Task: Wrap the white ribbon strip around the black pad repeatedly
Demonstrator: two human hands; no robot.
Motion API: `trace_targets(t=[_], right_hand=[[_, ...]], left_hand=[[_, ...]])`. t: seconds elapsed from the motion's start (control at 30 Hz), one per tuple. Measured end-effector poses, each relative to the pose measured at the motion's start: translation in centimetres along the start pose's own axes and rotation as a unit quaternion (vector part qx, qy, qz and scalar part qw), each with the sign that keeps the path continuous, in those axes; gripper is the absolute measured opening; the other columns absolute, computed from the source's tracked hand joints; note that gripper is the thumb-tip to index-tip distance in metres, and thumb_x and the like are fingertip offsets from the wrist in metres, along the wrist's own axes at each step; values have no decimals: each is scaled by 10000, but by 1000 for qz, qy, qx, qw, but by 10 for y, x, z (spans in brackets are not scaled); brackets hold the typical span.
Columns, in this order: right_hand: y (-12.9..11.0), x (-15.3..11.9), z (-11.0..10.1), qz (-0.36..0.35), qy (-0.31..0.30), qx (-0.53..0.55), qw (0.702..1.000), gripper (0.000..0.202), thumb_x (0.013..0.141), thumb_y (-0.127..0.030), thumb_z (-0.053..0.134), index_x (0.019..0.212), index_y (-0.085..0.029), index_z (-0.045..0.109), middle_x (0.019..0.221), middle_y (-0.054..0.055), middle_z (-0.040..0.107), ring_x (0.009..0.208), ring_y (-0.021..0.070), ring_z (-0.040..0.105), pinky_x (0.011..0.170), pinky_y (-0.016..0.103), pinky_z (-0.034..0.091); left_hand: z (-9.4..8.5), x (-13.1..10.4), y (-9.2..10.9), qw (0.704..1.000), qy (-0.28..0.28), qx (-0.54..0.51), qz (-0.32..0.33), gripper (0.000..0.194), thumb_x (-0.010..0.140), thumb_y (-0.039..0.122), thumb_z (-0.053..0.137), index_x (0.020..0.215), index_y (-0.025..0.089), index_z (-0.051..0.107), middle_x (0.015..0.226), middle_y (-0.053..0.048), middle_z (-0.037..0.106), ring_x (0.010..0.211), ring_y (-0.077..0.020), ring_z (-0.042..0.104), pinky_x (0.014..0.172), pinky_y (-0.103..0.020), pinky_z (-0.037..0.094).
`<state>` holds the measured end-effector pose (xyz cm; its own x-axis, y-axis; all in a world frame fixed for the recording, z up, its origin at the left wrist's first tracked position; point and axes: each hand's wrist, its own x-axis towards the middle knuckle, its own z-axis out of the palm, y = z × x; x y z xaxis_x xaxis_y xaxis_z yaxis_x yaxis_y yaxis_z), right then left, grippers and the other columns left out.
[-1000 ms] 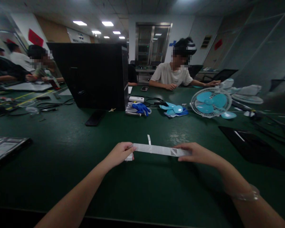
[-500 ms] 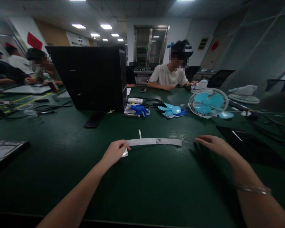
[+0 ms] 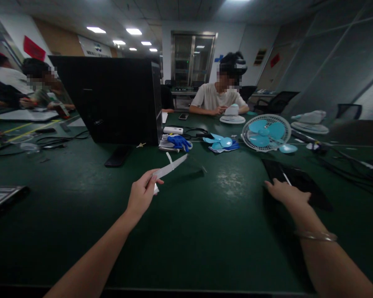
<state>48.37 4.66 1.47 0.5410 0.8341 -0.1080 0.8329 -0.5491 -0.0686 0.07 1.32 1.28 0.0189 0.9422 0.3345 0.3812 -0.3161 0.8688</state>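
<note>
On the dark green table [image 3: 186, 231], at about the 11 o'clock side of the near edge, the left hand [image 3: 141, 194] is pinching one end of a white paper strip [image 3: 170, 167] between thumb and fingers. The strip is lifting off the table and pointing up toward 1 o'clock, with a small tab sticking up from its middle. The right hand [image 3: 286, 192] is lying out at 2 o'clock with the fingers spread and relaxed, holding nothing, its fingertips resting at the near edge of a flat black panel [image 3: 298, 182]. A bracelet [image 3: 315, 236] is circling that wrist. Farther out at 12 o'clock, a black computer case [image 3: 112, 99] is standing upright, with a blue glove [image 3: 179, 142] just beside it. At 1 o'clock a light blue fan [image 3: 265, 132] is lying near loose fan blades [image 3: 221, 142]. Across the table, a person in a white shirt [image 3: 216, 97] is sitting.
</note>
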Motion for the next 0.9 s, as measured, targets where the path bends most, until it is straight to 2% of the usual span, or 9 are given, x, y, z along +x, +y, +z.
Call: trace_targets(t=[0.13,0.27,0.37,0.4,0.47,0.53,0.6,0.77,0.9], right_hand=[[-54,-45,7,-180,21,-48,982,578,871,-585,403,1200,-179,651,1142,224,643,1087,459,546,995,727,148],[-100,-96,9,-352,6,-54,934,557,853,-627,433,1188,-247,664,1066,122,691,1022,321,607,1020,527,340],[-117,-123,9,-437,13,-66,897,620,857,-693,370,1189,-262,666,1100,112,686,1029,301,613,1007,524,368],[-119,-128,10,-440,29,-76,895,698,837,-734,358,1249,-243,632,1169,133,658,1102,335,578,1026,573,331],[-119,-132,16,-390,47,-99,914,934,747,-842,357,1411,-196,477,1389,183,491,1284,433,400,1026,687,238],[-117,-130,23,-321,12,-108,941,1100,671,-914,332,1510,-205,291,1536,192,246,1361,504,203,966,757,233],[-114,-126,28,-292,-39,-104,950,1077,679,-921,288,1530,-266,207,1573,174,125,1366,522,144,926,754,291],[-111,-126,25,-349,-78,-106,928,884,800,-810,313,1528,-324,180,1578,161,102,1376,497,121,988,716,275],[-113,-145,18,-458,-106,-68,880,762,856,-716,377,1513,-381,188,1592,101,40,1395,461,65,1029,718,201]], left_hand=[[-1,-3,4,996,76,-25,32,408,945,426,438,1250,181,554,902,-56,708,575,-130,566,525,-239,480],[-2,-4,5,988,133,-50,53,374,953,403,435,1235,185,549,928,-51,702,575,-115,549,539,-232,498],[-2,-3,6,984,158,-53,62,341,954,390,433,1196,185,560,908,-41,700,553,-103,529,536,-223,498],[-2,-2,6,983,160,-58,64,328,954,386,434,1180,186,562,902,-38,700,543,-99,520,533,-221,497],[-1,-1,5,982,153,-80,70,298,954,380,436,1140,187,566,898,-33,700,527,-92,500,528,-217,496],[-1,0,4,981,139,-107,77,274,958,376,433,1110,188,562,917,-35,704,518,-87,499,532,-221,499],[-2,1,3,981,125,-127,82,258,960,374,433,1091,188,554,973,-49,707,540,-91,543,563,-239,513],[-3,1,2,984,88,-140,70,272,960,372,433,1090,171,563,1076,-87,693,662,-130,646,660,-286,528],[0,2,2,984,62,-158,60,325,954,374,448,1182,163,541,1003,-80,712,648,-129,638,667,-293,525]])
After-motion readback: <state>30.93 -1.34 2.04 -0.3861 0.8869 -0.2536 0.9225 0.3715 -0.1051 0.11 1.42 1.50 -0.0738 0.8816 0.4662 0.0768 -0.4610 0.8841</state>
